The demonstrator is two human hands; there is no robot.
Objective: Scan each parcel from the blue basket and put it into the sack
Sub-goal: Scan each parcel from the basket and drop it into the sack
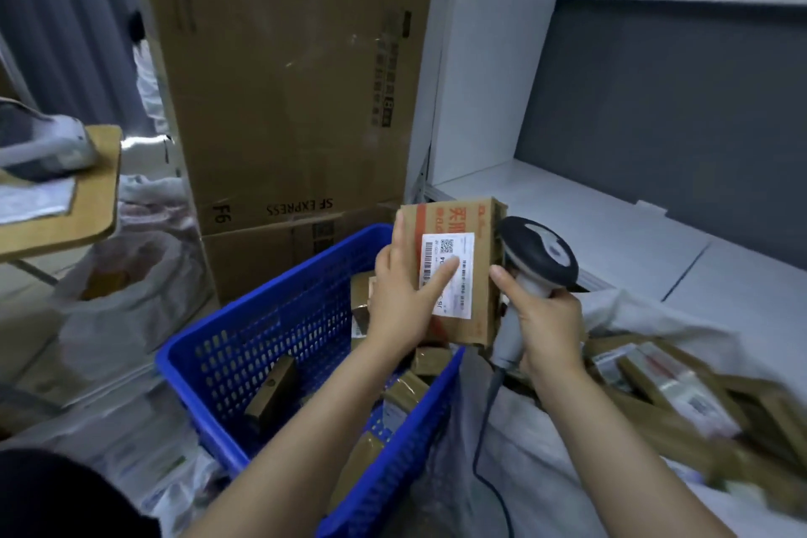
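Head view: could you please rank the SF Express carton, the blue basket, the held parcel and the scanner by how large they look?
1. SF Express carton
2. blue basket, which is nearer the camera, so its true size against the carton is unsure
3. held parcel
4. scanner

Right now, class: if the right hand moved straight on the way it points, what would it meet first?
Probably the cardboard parcel held by the left hand: the right hand, gripping the scanner, points up and left toward its right edge. Depth between them is unclear.
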